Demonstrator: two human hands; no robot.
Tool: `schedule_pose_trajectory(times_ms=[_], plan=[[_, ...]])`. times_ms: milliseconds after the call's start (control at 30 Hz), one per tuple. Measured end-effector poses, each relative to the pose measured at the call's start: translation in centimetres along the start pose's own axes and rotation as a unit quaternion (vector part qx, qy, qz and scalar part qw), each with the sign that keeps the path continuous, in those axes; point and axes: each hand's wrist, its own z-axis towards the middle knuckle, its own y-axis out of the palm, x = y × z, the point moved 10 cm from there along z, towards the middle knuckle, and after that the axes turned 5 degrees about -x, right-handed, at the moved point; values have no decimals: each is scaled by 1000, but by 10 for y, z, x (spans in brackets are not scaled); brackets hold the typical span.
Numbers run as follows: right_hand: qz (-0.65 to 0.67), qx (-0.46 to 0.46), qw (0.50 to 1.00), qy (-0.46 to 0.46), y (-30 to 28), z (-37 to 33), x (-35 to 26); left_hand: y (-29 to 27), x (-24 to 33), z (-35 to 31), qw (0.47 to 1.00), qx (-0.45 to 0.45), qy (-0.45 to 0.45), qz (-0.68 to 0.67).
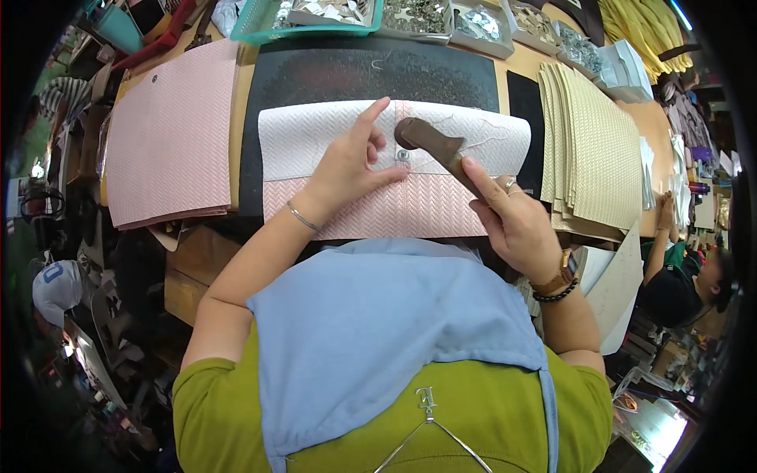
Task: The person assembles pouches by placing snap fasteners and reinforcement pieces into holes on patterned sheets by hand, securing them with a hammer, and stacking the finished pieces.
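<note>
A piece of quilted pink material, folded over so that its white backing shows, lies in front of me on a dark mat. A small round metal fastener sits on the white side, near a pink seam strip. Beside it my left hand rests with index finger and thumb spread apart and the other fingers curled, holding nothing. My right hand grips the handle of a brown, worn hammer. The hammer's head is over the seam strip, just above the fastener. Loose thread lies on the backing to its right.
Pink sheets are stacked at the left, pale yellow sheets at the right. Along the far edge of the black mat stand a green tray and boxes of small metal parts. Another person is at the far right.
</note>
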Motion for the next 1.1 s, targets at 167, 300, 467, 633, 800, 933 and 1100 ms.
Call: schedule_pose_trajectory(times_ms=[167,300,467,633,800,933,1100], plan=[[211,10,976,47,47,-17,44,-9,22,1,996,-10,43,75],[182,159,968,74,10,-34,82,-30,43,-10,942,-4,130,309],[17,286,952,110,-40,-48,171,-75,34,-14,897,-13,133,421],[-31,296,937,181,-43,-43,205,-129,9,1,935,-85,59,340],[-82,176,980,-46,-25,16,96,-150,-47,11,985,-76,-31,154],[-82,136,986,-41,-5,54,122,-156,-87,29,989,5,-135,52],[39,199,971,124,-19,98,190,-151,-105,9,963,46,-157,-215]])
